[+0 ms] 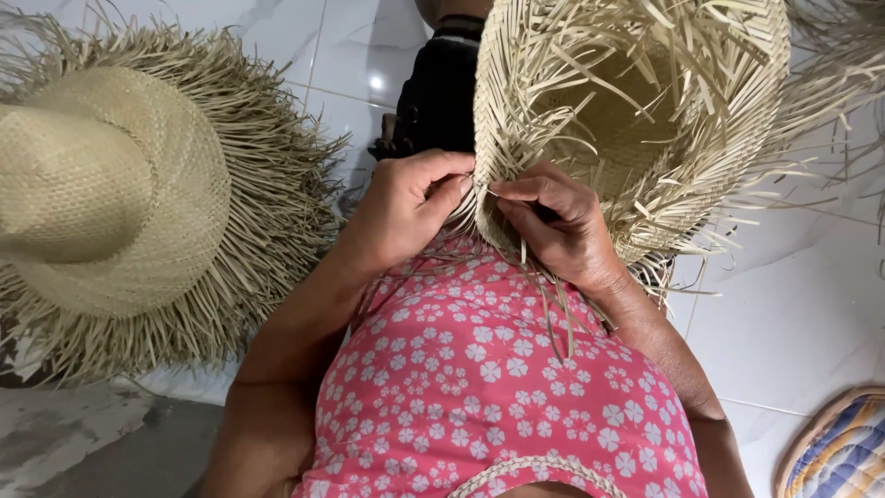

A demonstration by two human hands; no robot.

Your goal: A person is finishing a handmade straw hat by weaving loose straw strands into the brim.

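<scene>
Tiled floor (793,314) underneath. Finished hat (111,203) at 9 o'clock, frayed brim spread out, well apart from hands. Unfinished hat (636,111) at 1 o'clock, propped over pink floral lap (479,369), loose straw ends sticking out. Striped mat (843,452) at 5 o'clock. Left hand (401,217) at centre, grip pinched closed on brim edge. Right hand (558,226) just beside, grip closed on straw strand (502,192) at same spot; fingertips nearly touching.

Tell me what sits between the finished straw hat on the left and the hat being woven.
In the head view, the left hand and forearm, plus bare white floor tile, separate the finished hat from the unfinished hat.
</scene>
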